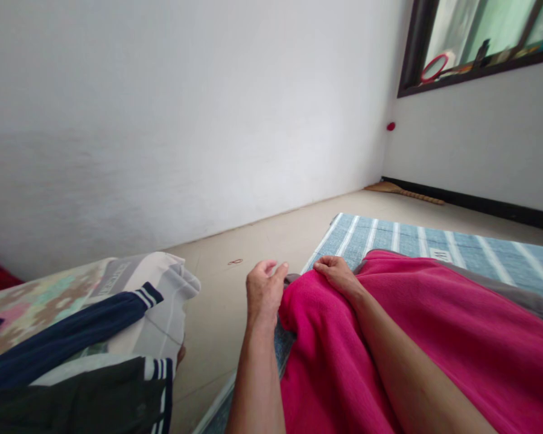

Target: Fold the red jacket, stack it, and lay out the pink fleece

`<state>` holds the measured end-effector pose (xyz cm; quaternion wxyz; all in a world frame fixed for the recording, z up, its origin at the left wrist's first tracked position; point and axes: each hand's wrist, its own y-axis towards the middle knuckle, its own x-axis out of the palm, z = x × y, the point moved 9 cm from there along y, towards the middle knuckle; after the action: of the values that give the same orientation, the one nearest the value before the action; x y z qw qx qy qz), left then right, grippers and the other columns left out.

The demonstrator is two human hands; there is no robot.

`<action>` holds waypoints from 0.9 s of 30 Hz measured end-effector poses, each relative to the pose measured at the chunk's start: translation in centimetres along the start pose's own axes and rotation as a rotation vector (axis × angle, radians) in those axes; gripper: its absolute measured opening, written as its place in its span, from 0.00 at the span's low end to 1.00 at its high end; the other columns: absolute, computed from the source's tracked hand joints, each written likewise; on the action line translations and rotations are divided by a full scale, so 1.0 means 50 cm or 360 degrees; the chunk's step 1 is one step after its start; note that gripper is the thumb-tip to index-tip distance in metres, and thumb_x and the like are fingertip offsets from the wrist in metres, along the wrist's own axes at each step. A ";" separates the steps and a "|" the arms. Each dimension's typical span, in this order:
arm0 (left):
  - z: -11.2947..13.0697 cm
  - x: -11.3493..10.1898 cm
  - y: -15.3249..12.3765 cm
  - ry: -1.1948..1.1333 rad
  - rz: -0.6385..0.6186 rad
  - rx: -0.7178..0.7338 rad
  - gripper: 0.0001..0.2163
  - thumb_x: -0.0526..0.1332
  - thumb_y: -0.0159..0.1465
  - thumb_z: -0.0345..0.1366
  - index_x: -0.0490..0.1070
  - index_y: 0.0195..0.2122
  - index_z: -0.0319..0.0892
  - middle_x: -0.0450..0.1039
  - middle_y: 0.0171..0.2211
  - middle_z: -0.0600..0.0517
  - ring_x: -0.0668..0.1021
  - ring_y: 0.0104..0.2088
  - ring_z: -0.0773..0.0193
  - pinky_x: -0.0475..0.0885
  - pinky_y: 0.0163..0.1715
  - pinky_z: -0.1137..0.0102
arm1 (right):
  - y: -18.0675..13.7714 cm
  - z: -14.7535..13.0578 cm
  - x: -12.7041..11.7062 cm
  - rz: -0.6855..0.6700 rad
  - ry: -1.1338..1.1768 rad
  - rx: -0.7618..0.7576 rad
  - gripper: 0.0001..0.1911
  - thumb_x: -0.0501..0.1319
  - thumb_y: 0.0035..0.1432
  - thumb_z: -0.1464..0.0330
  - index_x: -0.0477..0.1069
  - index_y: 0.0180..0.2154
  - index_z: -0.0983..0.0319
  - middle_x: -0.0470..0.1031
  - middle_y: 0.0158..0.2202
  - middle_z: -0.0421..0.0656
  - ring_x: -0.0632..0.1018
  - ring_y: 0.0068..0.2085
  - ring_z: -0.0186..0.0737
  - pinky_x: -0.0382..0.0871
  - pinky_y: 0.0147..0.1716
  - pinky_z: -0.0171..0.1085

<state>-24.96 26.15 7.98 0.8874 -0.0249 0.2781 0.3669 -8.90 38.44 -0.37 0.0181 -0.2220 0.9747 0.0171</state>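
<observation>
Pink fleece fabric with a grey underside (434,337) is spread over a bed with a blue-and-white striped cover (389,232). My right hand (337,274) pinches a raised fold of the pink fabric near its left end, and the forearm lies across the cloth. Just left of that end, my left hand (265,292) is lifted beside the bed edge. Its fingers are loosely curled, with the thumb apart from them and nothing visible between. A bit of grey cloth shows close to the left thumb.
To the left, a patterned cover (140,271) bears a dark blue sleeve (72,334) and a dark garment with striped trim (85,398). Tiled floor (217,289) with a small loop (235,262) runs between. A broom-like item (407,191) lies by the corner, below a window ledge holding a red-rimmed mirror (434,68).
</observation>
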 end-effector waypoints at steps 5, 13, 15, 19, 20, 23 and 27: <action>-0.013 0.094 -0.028 0.0112 -0.0524 0.0108 0.14 0.68 0.48 0.41 0.74 0.33 0.38 0.78 0.31 0.49 0.78 0.31 0.59 0.70 0.31 0.69 | -0.012 -0.013 -0.007 0.0026 0.0090 0.0040 0.14 0.62 0.44 0.57 0.68 0.23 0.61 0.65 0.18 0.35 0.62 0.21 0.31 0.55 0.21 0.32; 0.040 0.073 -0.049 0.0266 -0.0667 0.0306 0.07 0.62 0.47 0.30 0.63 0.21 0.43 0.62 0.18 0.60 0.65 0.21 0.68 0.57 0.22 0.73 | -0.090 -0.112 -0.027 -0.0614 0.0182 0.0061 0.16 0.72 0.36 0.64 0.74 0.30 0.63 0.74 0.25 0.38 0.71 0.26 0.33 0.62 0.28 0.33; 0.058 0.068 -0.052 0.0429 -0.0594 0.0397 0.08 0.62 0.47 0.28 0.61 0.20 0.44 0.61 0.18 0.60 0.64 0.22 0.68 0.56 0.23 0.73 | -0.096 -0.122 -0.036 -0.0689 0.0007 0.0064 0.15 0.71 0.36 0.67 0.74 0.30 0.63 0.74 0.26 0.38 0.71 0.27 0.34 0.63 0.29 0.34; 0.073 0.070 -0.060 0.0537 -0.0603 0.0518 0.11 0.61 0.47 0.26 0.57 0.20 0.44 0.58 0.18 0.60 0.62 0.22 0.68 0.55 0.24 0.73 | -0.070 -0.125 -0.065 -0.0405 -0.0720 -0.0021 0.08 0.66 0.35 0.75 0.72 0.24 0.62 0.72 0.22 0.36 0.70 0.26 0.35 0.60 0.26 0.33; 0.072 0.071 -0.061 0.0531 -0.0631 0.0522 0.11 0.61 0.47 0.26 0.57 0.20 0.44 0.57 0.18 0.60 0.62 0.22 0.69 0.54 0.23 0.72 | -0.064 -0.130 -0.070 -0.0300 -0.0894 -0.0071 0.08 0.64 0.35 0.77 0.71 0.23 0.61 0.70 0.21 0.36 0.69 0.26 0.35 0.58 0.25 0.33; 0.059 0.072 -0.061 0.0452 -0.0729 0.0456 0.10 0.64 0.45 0.30 0.60 0.21 0.43 0.59 0.19 0.60 0.62 0.22 0.68 0.54 0.22 0.72 | -0.058 -0.146 -0.069 -0.0126 -0.1184 -0.0234 0.06 0.61 0.37 0.77 0.69 0.21 0.61 0.67 0.19 0.35 0.67 0.25 0.33 0.55 0.24 0.32; 0.058 0.074 -0.064 0.0115 -0.0849 0.0353 0.09 0.65 0.49 0.41 0.70 0.25 0.40 0.68 0.22 0.56 0.69 0.25 0.65 0.61 0.25 0.72 | -0.061 -0.139 -0.059 -0.0206 -0.1146 -0.0235 0.05 0.59 0.39 0.76 0.68 0.23 0.62 0.66 0.20 0.34 0.67 0.25 0.31 0.55 0.24 0.30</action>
<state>-19.31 26.93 8.03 0.9394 -0.0131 0.3314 0.0869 -5.10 36.68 6.60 0.3448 -0.2635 0.8860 0.1631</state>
